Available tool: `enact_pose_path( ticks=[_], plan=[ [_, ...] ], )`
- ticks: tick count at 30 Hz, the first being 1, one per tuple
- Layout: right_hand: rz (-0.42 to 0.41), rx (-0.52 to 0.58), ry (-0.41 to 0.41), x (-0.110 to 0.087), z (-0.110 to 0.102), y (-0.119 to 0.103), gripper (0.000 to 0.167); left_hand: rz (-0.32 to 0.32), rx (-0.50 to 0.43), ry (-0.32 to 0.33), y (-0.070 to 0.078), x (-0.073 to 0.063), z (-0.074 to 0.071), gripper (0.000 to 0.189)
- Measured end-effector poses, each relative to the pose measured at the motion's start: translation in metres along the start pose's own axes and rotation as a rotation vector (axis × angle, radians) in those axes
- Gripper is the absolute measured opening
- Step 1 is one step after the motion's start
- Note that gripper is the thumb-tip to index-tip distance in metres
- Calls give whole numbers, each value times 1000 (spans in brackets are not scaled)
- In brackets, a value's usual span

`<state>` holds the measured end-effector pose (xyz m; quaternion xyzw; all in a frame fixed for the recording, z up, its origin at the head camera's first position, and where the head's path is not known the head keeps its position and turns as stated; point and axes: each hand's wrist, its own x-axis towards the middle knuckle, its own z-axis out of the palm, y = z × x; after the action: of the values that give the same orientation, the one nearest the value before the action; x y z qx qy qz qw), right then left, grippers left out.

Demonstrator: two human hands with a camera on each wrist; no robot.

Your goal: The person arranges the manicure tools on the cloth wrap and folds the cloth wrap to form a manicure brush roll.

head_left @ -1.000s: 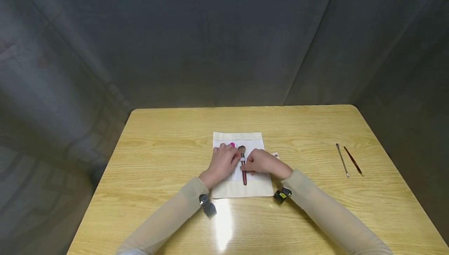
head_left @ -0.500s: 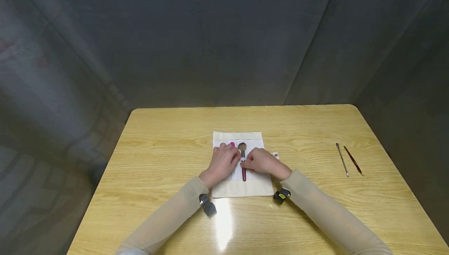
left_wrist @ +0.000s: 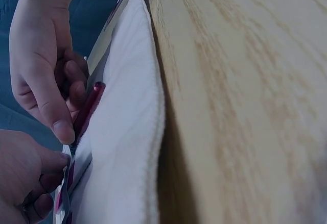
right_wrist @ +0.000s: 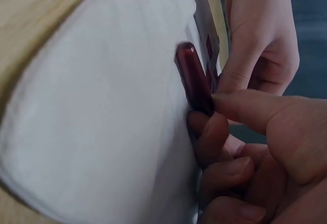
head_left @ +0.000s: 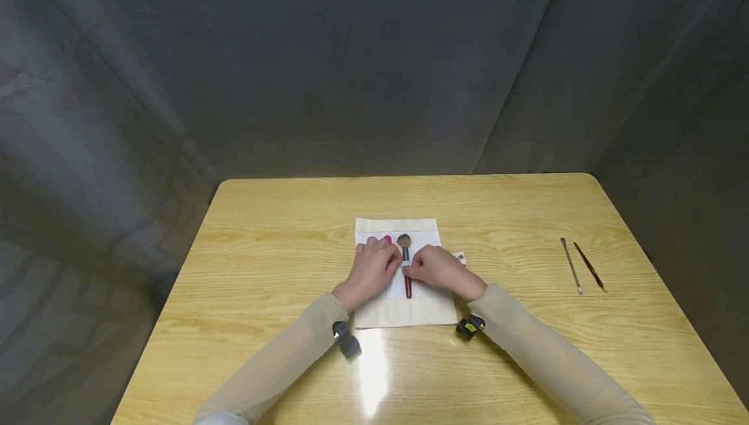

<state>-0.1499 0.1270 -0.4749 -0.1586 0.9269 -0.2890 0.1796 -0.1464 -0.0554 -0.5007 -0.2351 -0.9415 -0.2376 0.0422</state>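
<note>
A makeup brush [head_left: 408,287] with a dark red handle and fluffy brown bristles lies on a cream-white cloth brush roll [head_left: 404,314], passing under a white band. My right hand [head_left: 435,267] pinches its handle between thumb and fingertips, also visible in the right wrist view as the red handle [right_wrist: 194,76]. My left hand [head_left: 374,266], to the left of the brush, pinches the edge of the white band [left_wrist: 66,157] in the left wrist view. A pink-tipped item [head_left: 387,240] shows beyond the left fingers, mostly hidden under that hand.
On the right of the wooden table [head_left: 281,236] lie a thin silver double-ended tool [head_left: 571,267] and a slim dark red tool [head_left: 589,267]. A tab with a snap [head_left: 460,258] sticks out from the roll's right side. Dark curtains [head_left: 351,67] surround the table.
The brush has slid away from me through the band, its bristles moving toward the roll's far edge. My right hand has shifted slightly with it; my left hand has stayed put.
</note>
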Motion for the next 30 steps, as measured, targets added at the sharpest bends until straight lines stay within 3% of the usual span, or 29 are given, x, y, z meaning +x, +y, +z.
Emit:
enact_pose_path(
  ticks=[18,30],
  plan=[
    [-9,9,23,-5,-2,0,31,-20,5,-17,2,1,-2,6],
    [-29,21,115,-28,-39,31,26,-12,5,4,1,0,0,9]
  ],
)
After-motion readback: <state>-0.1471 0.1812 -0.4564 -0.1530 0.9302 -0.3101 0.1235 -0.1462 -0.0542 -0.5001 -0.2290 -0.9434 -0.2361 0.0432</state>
